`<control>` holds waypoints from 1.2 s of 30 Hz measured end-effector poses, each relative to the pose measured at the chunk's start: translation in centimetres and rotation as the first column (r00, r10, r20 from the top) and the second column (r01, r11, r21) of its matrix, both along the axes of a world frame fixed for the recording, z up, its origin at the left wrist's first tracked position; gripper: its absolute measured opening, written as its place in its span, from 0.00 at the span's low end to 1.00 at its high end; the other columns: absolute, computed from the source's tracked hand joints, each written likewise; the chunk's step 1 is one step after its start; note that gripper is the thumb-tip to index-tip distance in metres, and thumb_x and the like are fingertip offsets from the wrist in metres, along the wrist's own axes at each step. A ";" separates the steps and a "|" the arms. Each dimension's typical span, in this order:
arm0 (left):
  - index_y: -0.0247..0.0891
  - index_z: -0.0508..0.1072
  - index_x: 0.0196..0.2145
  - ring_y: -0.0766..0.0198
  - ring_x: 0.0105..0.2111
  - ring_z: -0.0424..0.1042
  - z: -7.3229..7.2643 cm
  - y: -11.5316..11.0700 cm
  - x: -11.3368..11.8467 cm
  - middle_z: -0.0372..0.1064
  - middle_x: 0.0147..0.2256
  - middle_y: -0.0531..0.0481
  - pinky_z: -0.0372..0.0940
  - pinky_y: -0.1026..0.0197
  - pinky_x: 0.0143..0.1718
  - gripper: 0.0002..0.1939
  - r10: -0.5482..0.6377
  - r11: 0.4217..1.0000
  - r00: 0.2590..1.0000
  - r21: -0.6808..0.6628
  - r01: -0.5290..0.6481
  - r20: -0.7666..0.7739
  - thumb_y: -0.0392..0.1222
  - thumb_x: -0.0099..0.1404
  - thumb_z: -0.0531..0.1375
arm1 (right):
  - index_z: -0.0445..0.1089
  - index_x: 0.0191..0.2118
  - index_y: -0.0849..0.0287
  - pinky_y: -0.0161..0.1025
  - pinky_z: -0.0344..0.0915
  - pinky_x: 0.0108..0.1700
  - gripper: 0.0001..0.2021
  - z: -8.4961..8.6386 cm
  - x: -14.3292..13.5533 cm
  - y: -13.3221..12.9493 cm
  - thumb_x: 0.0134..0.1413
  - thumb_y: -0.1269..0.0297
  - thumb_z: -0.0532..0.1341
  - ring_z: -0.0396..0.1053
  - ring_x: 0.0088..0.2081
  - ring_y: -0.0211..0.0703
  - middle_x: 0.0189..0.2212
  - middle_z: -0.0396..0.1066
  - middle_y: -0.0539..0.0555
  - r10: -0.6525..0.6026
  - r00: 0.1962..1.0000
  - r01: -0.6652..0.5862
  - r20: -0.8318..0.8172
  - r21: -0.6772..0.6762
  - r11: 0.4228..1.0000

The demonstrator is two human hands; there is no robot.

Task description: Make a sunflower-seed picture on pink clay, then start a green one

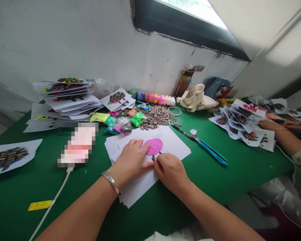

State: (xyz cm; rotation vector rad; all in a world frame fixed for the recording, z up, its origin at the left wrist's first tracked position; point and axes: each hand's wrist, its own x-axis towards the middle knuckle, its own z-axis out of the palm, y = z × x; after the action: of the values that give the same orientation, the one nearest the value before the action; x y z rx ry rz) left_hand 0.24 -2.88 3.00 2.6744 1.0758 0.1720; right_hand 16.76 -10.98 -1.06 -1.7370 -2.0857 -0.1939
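Observation:
A stack of white paper (175, 142) lies in front of me, with a flat pink oval of modelling clay (154, 146) on its top sheet. Two small dark pieces (153, 156) stick out below the oval like legs. My left hand (131, 157) rests on the sheet with fingers stretched, the fingertips touching the clay's left edge. Just below the clay, my right hand (169, 169) is closed, thumb and fingers pinched at the lower tip of a dark piece. Whatever sits between those fingertips is mostly hidden.
Sunflower seeds (157, 115) and bagged coloured clay (110, 120) lie behind the paper. Blue-handled tweezers (212, 150) and a black pen (180, 130) are at right. Finished pictures (67, 100) stack up left; a cabled phone (77, 144) is nearer. Another person's arm (283, 134) reaches in right.

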 end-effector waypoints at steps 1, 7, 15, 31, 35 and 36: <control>0.39 0.67 0.54 0.47 0.51 0.61 -0.1 0.0 0.0 0.65 0.50 0.41 0.60 0.49 0.52 0.26 -0.002 1.000 1.000 0.001 0.002 0.000 0.53 0.62 0.62 | 0.61 0.23 0.57 0.40 0.50 0.32 0.13 -0.1 0.0 0.0 0.59 0.70 0.54 0.61 0.26 0.40 0.21 0.65 0.51 -0.010 1.000 0.010 0.005 -0.004 1.000; 0.39 0.67 0.55 0.47 0.51 0.61 -0.3 0.1 -0.1 0.65 0.51 0.41 0.59 0.49 0.53 0.26 -0.006 1.000 1.000 -0.003 0.006 0.009 0.52 0.62 0.62 | 0.62 0.23 0.57 0.40 0.50 0.32 0.12 0.0 -0.4 0.2 0.59 0.69 0.53 0.62 0.27 0.40 0.22 0.66 0.51 -0.014 1.000 0.014 0.018 -0.013 1.000; 0.40 0.67 0.54 0.47 0.52 0.60 -0.2 0.1 -0.2 0.65 0.51 0.42 0.59 0.48 0.53 0.26 -0.011 1.000 1.000 -0.016 0.011 0.006 0.51 0.61 0.63 | 0.62 0.23 0.58 0.39 0.47 0.32 0.12 0.0 -0.4 0.5 0.58 0.69 0.54 0.61 0.26 0.38 0.21 0.66 0.50 -0.074 0.997 0.075 0.007 -0.040 0.996; 0.39 0.69 0.53 0.48 0.50 0.61 -0.1 0.0 -0.2 0.66 0.49 0.42 0.60 0.49 0.52 0.21 -0.008 1.000 1.000 0.017 0.007 0.009 0.50 0.65 0.60 | 0.58 0.22 0.57 0.38 0.48 0.31 0.13 -0.1 0.2 0.4 0.59 0.68 0.53 0.58 0.25 0.38 0.20 0.62 0.49 -0.101 0.990 0.100 -0.097 -0.023 0.995; 0.39 0.71 0.49 0.50 0.48 0.62 -0.2 0.0 0.0 0.67 0.46 0.42 0.60 0.50 0.51 0.15 0.005 1.000 1.000 0.025 -0.006 0.021 0.47 0.68 0.57 | 0.59 0.22 0.57 0.38 0.48 0.31 0.12 -0.4 0.4 0.5 0.57 0.70 0.53 0.58 0.25 0.38 0.20 0.62 0.49 -0.078 0.996 0.078 -0.050 0.001 0.997; 0.39 0.71 0.49 0.51 0.47 0.62 -0.2 0.0 0.0 0.67 0.45 0.43 0.60 0.50 0.50 0.15 0.010 1.000 1.000 0.029 -0.011 0.025 0.47 0.68 0.56 | 0.59 0.22 0.57 0.38 0.48 0.31 0.12 -0.4 0.4 0.6 0.57 0.70 0.53 0.58 0.25 0.38 0.20 0.63 0.50 -0.056 0.998 0.056 -0.035 0.011 0.998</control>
State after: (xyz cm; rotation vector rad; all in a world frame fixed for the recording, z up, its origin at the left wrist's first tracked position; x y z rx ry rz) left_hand 0.29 -2.90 2.79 2.6853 1.0878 0.2232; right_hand 17.20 -10.37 -1.48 -1.7807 -2.0092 -0.1905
